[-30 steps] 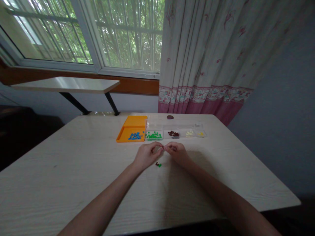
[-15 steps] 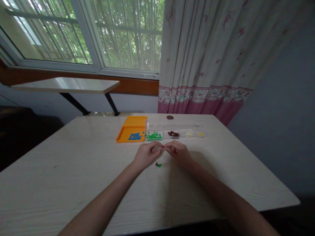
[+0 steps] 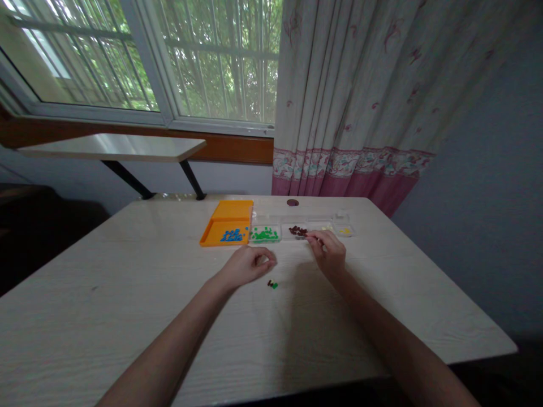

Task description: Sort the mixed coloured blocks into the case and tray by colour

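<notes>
My left hand is just above the table, thumb and fingers brought together in a pinch. Whatever it pinches, if anything, is too small to make out. My right hand reaches to the clear compartment with the dark brown pieces, its closed fingertips at their right edge. I cannot tell whether a piece is between them. Below my left hand lies a small cluster of brown, pale and green pieces on the table. Green pieces fill another clear compartment to the left.
An orange case stands open at the left with blue pieces in it. Pale pieces and yellow pieces sit in clear compartments at the right. Behind lies a dark round disc. A raised shelf stands at the back left.
My hands have parted. The right hand has moved right and forward to the brown pieces, while the left has shifted slightly left and down.
</notes>
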Demonstrator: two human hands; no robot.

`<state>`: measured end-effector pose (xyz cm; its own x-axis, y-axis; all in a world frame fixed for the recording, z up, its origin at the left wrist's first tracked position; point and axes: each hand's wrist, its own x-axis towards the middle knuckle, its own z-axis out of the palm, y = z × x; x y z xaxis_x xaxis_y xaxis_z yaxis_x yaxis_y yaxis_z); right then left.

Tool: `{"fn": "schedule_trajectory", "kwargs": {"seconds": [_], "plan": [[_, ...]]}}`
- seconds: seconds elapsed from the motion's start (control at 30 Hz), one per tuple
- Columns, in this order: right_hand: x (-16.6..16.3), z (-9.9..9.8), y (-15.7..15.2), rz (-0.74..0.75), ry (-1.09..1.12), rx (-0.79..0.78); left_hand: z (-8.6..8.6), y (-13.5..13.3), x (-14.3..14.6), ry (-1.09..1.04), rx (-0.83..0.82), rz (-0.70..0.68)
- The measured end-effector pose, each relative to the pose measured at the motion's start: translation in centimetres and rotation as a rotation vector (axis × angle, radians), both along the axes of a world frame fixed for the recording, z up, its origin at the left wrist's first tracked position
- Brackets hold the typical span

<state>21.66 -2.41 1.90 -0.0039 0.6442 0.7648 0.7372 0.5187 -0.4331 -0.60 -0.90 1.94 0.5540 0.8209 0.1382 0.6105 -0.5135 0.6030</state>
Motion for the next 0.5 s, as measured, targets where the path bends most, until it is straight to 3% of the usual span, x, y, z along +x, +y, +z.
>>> {"fn": "schedule_trajectory", "kwargs": {"seconds": [0.27, 0.5], "plan": [[0.2, -0.4, 0.5, -0.022, 0.007, -0.039, 0.7, -0.1, -0.8, 0.012, -0.237, -0.279], [1.6, -2.0, 3.7, -0.191, -0.021, -0.151, 0.5, -0.2, -0.8, 0.046, -0.288, -0.256]]}}
